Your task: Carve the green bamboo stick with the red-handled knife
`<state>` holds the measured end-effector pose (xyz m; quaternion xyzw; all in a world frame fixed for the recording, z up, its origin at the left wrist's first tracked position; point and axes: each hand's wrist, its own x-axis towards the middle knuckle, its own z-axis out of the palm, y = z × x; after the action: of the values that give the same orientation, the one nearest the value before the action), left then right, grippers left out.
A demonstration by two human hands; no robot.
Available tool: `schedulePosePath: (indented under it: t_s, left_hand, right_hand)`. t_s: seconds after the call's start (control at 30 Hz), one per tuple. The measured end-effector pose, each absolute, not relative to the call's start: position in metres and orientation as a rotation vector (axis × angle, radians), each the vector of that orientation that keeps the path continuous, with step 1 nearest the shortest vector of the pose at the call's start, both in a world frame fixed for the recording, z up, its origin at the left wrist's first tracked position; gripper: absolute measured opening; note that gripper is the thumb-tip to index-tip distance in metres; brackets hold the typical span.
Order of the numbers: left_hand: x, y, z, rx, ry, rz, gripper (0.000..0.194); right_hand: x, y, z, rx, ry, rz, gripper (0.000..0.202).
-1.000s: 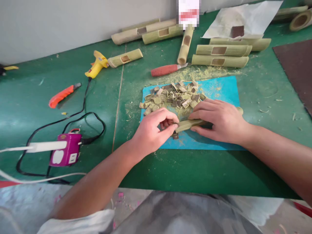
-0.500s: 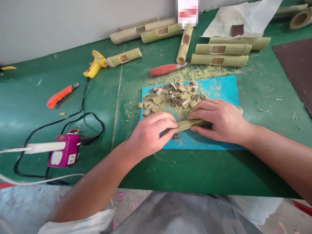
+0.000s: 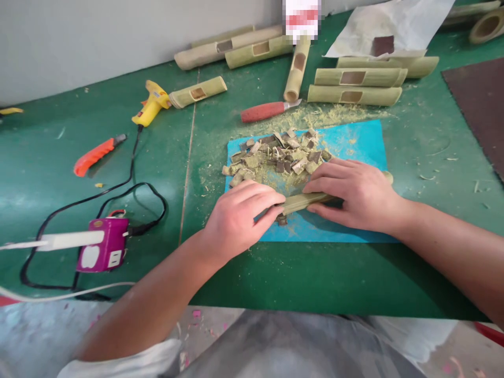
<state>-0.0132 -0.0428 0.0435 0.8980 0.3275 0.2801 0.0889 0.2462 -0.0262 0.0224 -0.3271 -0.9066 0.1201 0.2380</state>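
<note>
A pale green bamboo piece (image 3: 301, 202) lies slightly tilted over the blue sheet (image 3: 364, 144). My left hand (image 3: 246, 215) pinches its left end between thumb and fingers. Around its right part my right hand (image 3: 354, 194) is closed, hiding much of the piece; a rounded end shows past the knuckles. Just beyond the hands, a heap of brown and green bamboo chips (image 3: 281, 155) with sawdust covers the sheet's left half. Behind the sheet rests a red-handled knife (image 3: 263, 112), its blade pointing right.
Several notched bamboo tubes (image 3: 354, 95) lie along the back. To the left are a yellow glue gun (image 3: 153, 104), an orange cutter (image 3: 96, 156) and a purple power block (image 3: 104, 244) with cables. A dark brown mat (image 3: 480, 100) lies at the right.
My left hand has shifted very slightly left along the bamboo piece. My right hand keeps its hold, and the view has moved a little.
</note>
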Motion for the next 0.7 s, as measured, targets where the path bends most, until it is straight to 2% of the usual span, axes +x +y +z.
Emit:
schedulePosePath:
  t_s: [0.5, 0.7]
  left_hand:
    - [-0.0085, -0.049, 0.0443, 2.481, 1.115, 0.895, 0.007]
    - [-0.0055, -0.0527, 0.0443, 2.674, 1.072, 0.886, 0.005]
  right_hand:
    - [0.2465, -0.0266, 0.0226, -0.894, -2.486, 0.335, 0.021]
    - [0.2457, -0.027, 0.0236, -0.92, -2.491, 0.354, 0.02]
